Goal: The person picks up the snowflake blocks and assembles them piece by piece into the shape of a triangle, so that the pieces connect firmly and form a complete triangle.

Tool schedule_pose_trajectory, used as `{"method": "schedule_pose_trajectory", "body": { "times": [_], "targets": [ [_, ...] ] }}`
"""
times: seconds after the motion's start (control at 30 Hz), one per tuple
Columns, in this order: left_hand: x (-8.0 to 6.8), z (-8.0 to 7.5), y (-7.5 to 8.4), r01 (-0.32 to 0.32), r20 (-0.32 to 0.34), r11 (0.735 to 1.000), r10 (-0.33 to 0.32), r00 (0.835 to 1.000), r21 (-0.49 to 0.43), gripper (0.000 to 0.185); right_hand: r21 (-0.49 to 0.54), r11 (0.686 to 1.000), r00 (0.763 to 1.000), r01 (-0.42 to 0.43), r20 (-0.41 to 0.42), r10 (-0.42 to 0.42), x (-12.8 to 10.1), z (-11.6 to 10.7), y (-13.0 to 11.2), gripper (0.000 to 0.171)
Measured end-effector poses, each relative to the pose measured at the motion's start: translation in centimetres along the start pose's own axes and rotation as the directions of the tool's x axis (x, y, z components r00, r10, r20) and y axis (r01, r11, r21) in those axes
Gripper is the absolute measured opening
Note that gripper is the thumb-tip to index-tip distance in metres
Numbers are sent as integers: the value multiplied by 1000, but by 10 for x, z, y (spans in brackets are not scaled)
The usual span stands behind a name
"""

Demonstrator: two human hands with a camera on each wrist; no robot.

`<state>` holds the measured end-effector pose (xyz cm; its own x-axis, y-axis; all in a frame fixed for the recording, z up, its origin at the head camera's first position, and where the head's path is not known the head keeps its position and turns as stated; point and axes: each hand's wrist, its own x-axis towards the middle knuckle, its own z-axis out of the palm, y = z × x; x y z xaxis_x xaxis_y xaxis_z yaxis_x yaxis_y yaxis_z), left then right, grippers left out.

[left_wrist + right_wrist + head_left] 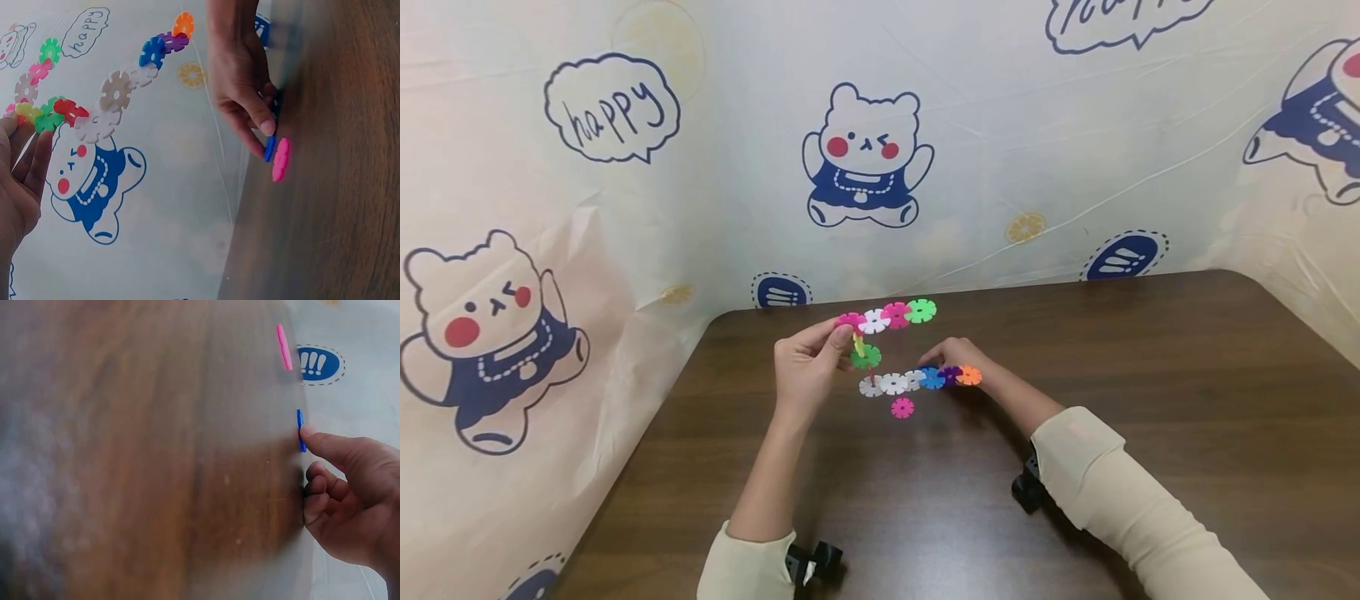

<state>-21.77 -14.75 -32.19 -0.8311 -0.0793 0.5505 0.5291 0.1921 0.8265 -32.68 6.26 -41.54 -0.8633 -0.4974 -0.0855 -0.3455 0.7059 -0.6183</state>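
Note:
My left hand [837, 335] pinches a pink disc [850, 321] at the corner of a raised frame of snowflake discs [115, 90]. Its upper row ends in a green disc [921, 311]. A lower row of white, blue and purple discs ends in an orange disc [968, 375]. Behind that lower row, my right hand [265, 142] is down at the brown table [1150, 400]. Its fingertips [307, 433] pinch the edge of a loose blue disc [300, 430] lying on the table. A loose pink disc [902, 407] lies just beside it.
Plastic sheeting printed with bears [865, 158] walls the table at the back and both sides. Bare tabletop spreads to the right and towards me. Black wrist camera mounts [812, 562] sit on both forearms.

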Motion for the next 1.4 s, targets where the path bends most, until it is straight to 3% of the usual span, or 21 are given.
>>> {"method": "schedule_pose_trajectory", "body": {
  "times": [0.3,0.53,0.67,0.8,0.97,1.23,1.4],
  "targets": [
    [-1,-1,-3,35,-1,999,-35,999,20,23,34,999,1000,10,-25,-9,3,3,3,23],
    [-3,-2,-6,40,12,999,-40,999,26,23,3,999,997,34,-72,-34,4,4,6,20],
    [-3,-2,-7,41,23,999,-42,999,18,23,93,996,997,-7,-82,15,-1,0,6,16],
    [-4,-2,-9,45,30,999,-45,999,15,23,241,968,993,-67,-76,87,-8,-5,8,15],
    [-4,-1,-11,48,40,999,-49,998,25,23,396,916,989,-67,-94,113,-20,-17,8,16],
    [-3,2,-12,31,57,999,-32,998,28,22,463,885,974,46,-216,62,-49,-46,-5,21],
    [-3,4,-12,18,64,999,-20,998,27,22,491,860,944,138,-328,36,-75,-64,-24,21]
  ]
}}
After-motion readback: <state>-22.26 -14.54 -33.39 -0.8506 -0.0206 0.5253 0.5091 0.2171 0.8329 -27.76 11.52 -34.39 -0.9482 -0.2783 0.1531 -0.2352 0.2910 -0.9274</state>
